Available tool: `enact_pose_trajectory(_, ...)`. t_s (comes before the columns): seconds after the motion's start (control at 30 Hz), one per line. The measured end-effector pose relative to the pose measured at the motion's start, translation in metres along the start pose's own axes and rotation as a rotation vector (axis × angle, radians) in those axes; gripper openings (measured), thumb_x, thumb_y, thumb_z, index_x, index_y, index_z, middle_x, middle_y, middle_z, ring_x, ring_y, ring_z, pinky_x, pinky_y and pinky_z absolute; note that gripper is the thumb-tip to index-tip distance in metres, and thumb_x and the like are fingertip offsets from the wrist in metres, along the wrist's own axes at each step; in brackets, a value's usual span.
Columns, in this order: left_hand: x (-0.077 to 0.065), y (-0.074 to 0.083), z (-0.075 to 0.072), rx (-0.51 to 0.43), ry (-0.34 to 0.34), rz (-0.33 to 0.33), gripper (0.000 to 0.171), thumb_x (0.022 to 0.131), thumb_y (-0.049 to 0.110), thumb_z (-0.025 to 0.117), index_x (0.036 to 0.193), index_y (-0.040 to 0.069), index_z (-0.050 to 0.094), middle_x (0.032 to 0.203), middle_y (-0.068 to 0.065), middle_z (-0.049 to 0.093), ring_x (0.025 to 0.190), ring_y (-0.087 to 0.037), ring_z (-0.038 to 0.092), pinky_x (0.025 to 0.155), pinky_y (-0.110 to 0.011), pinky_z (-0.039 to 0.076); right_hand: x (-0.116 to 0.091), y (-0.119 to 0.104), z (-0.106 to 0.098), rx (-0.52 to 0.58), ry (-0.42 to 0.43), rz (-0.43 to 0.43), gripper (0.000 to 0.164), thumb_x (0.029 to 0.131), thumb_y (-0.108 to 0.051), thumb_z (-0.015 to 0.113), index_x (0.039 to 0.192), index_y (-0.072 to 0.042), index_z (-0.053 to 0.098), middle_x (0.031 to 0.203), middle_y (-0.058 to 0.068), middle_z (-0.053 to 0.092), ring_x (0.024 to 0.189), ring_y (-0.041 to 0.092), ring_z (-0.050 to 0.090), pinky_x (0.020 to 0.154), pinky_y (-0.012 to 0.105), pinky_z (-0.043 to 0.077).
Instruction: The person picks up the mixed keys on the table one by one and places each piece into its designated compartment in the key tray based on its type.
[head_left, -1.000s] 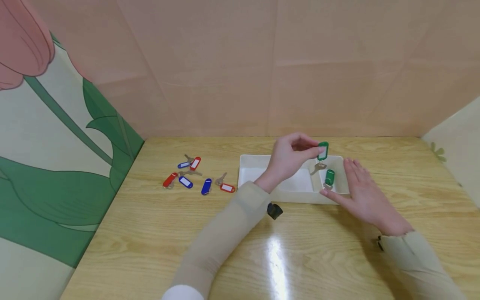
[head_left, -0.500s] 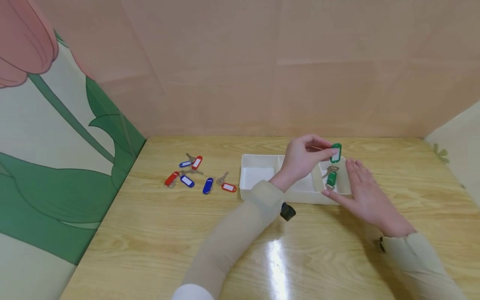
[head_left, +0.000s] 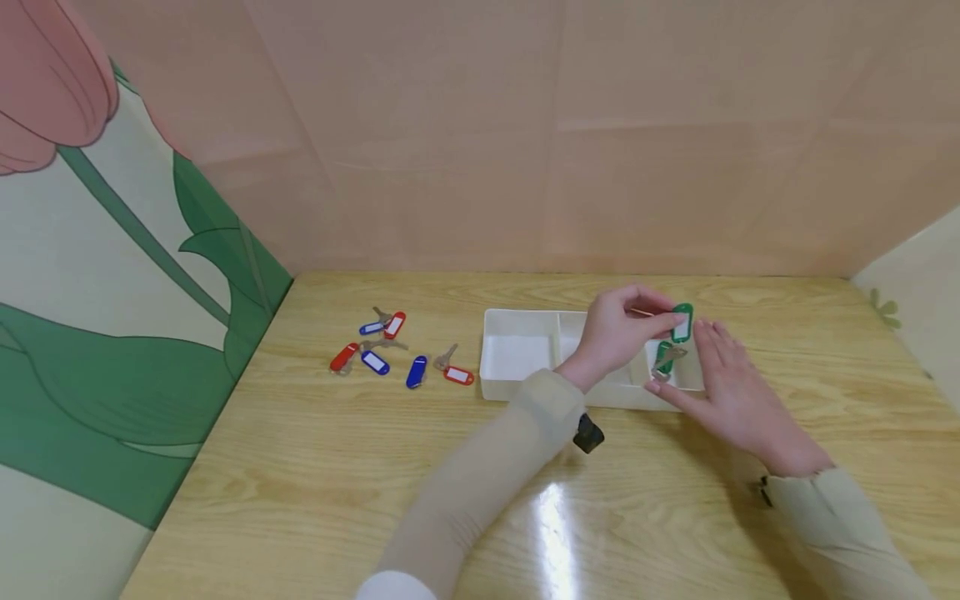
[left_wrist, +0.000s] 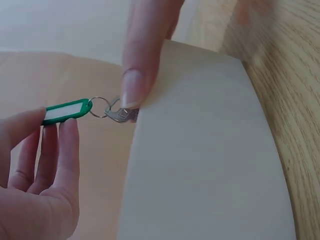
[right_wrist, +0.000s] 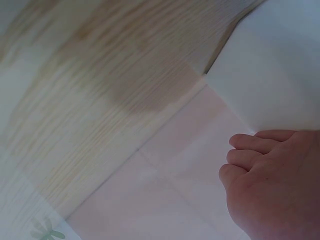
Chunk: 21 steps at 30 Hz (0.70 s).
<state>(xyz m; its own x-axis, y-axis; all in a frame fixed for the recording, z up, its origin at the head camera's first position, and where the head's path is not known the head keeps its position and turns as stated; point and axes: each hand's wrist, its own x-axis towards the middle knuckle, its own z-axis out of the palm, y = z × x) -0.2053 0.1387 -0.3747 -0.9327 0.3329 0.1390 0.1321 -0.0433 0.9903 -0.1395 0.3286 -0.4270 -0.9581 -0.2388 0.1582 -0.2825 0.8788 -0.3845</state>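
My left hand [head_left: 617, 329] pinches a green key tag [head_left: 682, 323] between thumb and fingertips, over the right compartment of a white divided tray [head_left: 517, 387]. A metal key [left_wrist: 120, 115] hangs from the tag's ring, close to the tray wall in the left wrist view. Below it, a second green key tag [head_left: 663, 357] lies inside that compartment, partly covered by the hanging key. My right hand [head_left: 738, 400] rests against the tray's right end, fingers straight, thumb on the front rim. In the right wrist view, the right hand [right_wrist: 275, 175] lies along the white tray wall.
Left of the tray, red key tags [head_left: 458, 376] and blue key tags [head_left: 416, 372] with keys lie scattered on the wooden table [head_left: 300, 467]. A pink backdrop [head_left: 450, 167] stands behind the table. A leaf-patterned panel [head_left: 112, 400] borders its left side.
My left hand has moved right and slightly down with the green key tag, bringing its key over the tag in the right compartment. The right hand stays against the tray.
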Motion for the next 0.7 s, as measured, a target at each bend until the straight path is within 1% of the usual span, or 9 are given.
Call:
enact_pose_trajectory(0.1,0.002,-0.004,0.000,0.052,0.023,0.024,0.027,0.090,0.010,0.080,0.116,0.009,0.074,0.107,0.006,0.073,0.091,-0.003,0.069,0.078,-0.017,0.055,-0.001,0.000,0.000,-0.003,0.003,-0.002,0.109,0.094,-0.053,0.069,0.159,0.007,0.005,0.162,0.035,0.009,0.152,0.042,-0.004,0.121,0.053,-0.005)
enact_pose_trajectory(0.17,0.002,-0.007,-0.001,0.093,0.041,0.037,0.035,0.091,0.014,0.080,0.125,0.013,0.072,0.119,0.006,0.071,0.102,-0.003,0.067,0.083,-0.013,0.052,-0.001,0.001,0.001,-0.001,0.005,-0.003,0.109,0.093,-0.053,0.069,0.159,0.008,0.006,0.161,0.035,0.010,0.152,0.042,-0.004,0.121,0.052,-0.005)
enact_pose_trajectory(0.23,0.002,-0.007,-0.002,0.097,0.049,0.048,0.040,0.092,0.015,0.079,0.130,0.014,0.069,0.127,0.005,0.068,0.110,-0.006,0.065,0.086,-0.014,0.051,0.000,0.001,0.001,-0.002,0.003,-0.001,0.109,0.093,-0.053,0.069,0.158,0.009,0.006,0.162,0.035,0.009,0.152,0.042,-0.005,0.121,0.053,-0.004)
enact_pose_trajectory(0.47,-0.001,0.000,-0.006,0.085,0.039,0.078,0.038,0.093,0.017,0.078,0.130,0.015,0.069,0.127,0.009,0.068,0.108,0.001,0.063,0.087,-0.013,0.050,0.000,0.000,0.001,0.012,0.008,0.002,0.109,0.093,-0.053,0.070,0.158,0.009,0.007,0.162,0.035,0.009,0.152,0.042,-0.004,0.121,0.053,-0.004)
enact_pose_trajectory(0.7,-0.008,0.006,-0.013,0.072,0.005,0.101,0.034,0.097,0.020,0.074,0.130,0.015,0.069,0.125,0.010,0.069,0.107,-0.001,0.064,0.088,-0.014,0.050,0.000,0.000,0.000,0.000,-0.007,0.014,0.110,0.094,-0.054,0.068,0.158,0.009,0.006,0.162,0.034,0.007,0.152,0.041,-0.006,0.121,0.053,-0.005)
